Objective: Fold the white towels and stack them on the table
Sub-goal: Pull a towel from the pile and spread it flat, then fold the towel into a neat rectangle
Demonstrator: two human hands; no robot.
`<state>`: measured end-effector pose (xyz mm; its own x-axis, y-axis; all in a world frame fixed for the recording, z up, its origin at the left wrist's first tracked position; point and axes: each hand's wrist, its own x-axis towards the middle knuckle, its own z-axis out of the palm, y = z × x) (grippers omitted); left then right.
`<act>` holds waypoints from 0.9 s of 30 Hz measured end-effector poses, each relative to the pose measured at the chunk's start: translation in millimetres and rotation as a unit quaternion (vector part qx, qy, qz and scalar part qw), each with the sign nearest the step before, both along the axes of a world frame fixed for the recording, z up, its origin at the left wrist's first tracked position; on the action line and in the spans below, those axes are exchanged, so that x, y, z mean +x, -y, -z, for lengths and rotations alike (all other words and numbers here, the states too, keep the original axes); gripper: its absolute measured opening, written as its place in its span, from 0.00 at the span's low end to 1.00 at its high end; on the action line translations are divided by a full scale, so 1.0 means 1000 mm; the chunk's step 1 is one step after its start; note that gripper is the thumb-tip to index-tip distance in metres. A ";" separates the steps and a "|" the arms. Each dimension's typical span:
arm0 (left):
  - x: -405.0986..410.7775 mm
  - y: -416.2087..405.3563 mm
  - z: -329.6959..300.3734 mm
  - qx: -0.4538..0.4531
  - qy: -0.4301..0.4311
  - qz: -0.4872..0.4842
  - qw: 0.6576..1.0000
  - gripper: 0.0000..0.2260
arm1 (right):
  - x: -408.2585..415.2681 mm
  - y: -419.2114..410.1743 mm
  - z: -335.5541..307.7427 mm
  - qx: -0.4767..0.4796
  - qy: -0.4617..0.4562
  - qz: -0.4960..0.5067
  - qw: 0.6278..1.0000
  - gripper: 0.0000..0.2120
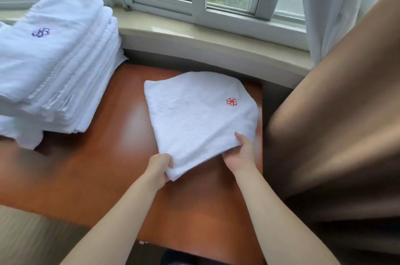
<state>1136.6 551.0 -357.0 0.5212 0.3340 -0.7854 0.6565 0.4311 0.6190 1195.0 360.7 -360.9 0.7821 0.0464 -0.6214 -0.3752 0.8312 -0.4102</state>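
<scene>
1. A tall stack of folded towels (54,59) already stood at the far left of the table (97,156), so much of the work seemed done.
2. One folded towel (199,117) (with a red mark) lay near the middle of the table, well apart from the stack.
3. The left hand (160,168) gripped its near corner; the right hand (239,154) pinched the near edge.
4. It was not yet on the stack, so probably that step was left.
</scene>
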 end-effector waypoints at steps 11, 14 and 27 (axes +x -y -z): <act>-0.120 0.064 -0.018 -0.026 -0.221 0.419 0.880 0.13 | -0.091 0.072 0.007 -0.168 -0.026 -0.087 0.982 0.16; -0.115 0.062 -0.021 0.060 -0.244 0.511 0.822 0.17 | -0.106 0.076 0.021 -0.264 -0.066 -0.197 0.942 0.15; 0.017 0.015 0.012 0.403 0.074 0.442 0.798 0.15 | -0.069 0.025 0.043 -0.579 -0.078 -0.209 0.784 0.22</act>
<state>1153.1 536.0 -369.5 0.9002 0.1497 -0.4089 0.3773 -0.7368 0.5611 1126.4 336.1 -404.1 0.7592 -0.3878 -0.5226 -0.6364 -0.2745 -0.7208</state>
